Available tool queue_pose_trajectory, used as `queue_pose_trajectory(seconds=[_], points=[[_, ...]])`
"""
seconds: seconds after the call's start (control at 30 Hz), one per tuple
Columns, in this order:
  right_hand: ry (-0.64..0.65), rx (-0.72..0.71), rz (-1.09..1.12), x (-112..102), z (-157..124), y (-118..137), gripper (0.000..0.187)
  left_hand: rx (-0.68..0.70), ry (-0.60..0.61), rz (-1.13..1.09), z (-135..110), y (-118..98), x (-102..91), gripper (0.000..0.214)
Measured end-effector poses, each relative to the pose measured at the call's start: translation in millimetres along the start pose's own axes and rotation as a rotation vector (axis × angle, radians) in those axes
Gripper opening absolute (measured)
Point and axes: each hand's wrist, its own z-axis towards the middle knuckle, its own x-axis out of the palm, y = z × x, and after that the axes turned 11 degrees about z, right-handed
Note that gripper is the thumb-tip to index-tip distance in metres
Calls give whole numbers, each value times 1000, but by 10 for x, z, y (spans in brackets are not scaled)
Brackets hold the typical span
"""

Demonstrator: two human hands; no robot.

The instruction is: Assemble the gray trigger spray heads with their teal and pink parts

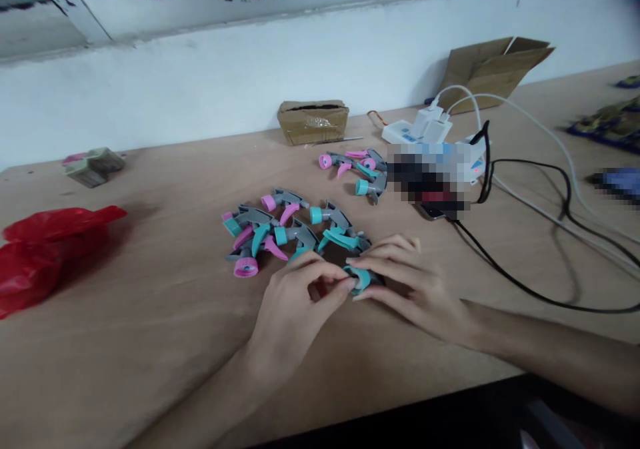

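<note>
Left hand [293,299] and right hand [415,279] pinch a teal-and-grey spray head [361,278] between nearly closed fingertips [343,290], over a brown table [150,362]; white wall [200,82] behind.

Roomy on the left, kinda cluttered on the right
A hand can slide across the table [165,302] between the red bag [50,249] and the sprayer heads [300,234]. Those heads block straight ahead, and a black cable [600,312] loops past the right hand [420,286].
</note>
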Motion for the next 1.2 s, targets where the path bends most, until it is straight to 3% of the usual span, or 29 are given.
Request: queue_pose_trajectory(seconds=[0.17, 0.33, 0.43, 0.53, 0.77, 0.9, 1.0, 1.1, 1.2], points=[[-19, -55, -26, 9, -22, 10, 34, 5, 12, -68, 16, 24, 5, 4], [-15, 21, 49, 20, 11, 16, 30, 312, -47, 32, 41, 93, -36, 12], [-15, 37, 74, 39, 27, 6, 25, 386, -33, 173, 55, 128, -67, 12], [-24, 33, 65, 50, 29, 0, 26, 316, -40, 140, 78, 135, -51, 9], [-57, -14, -49, 29, 14, 45, 36, -75, 83, -252, 76, 66, 72, 10], [-33, -41, -117, 31, 24, 78, 41, -135, 63, -358, 41, 73, 87, 9], [1, -64, -160, 21, 103, 67, 35, -67, -13, -299, 52, 129, 71, 10], [56, -91, -199, -8, 321, 1, 31, 87, -247, -145, 68, 200, 14, 5], [90, -115, -257, 6, 667, -107, 28, 155, -478, -11, 39, 234, -67, 7]])
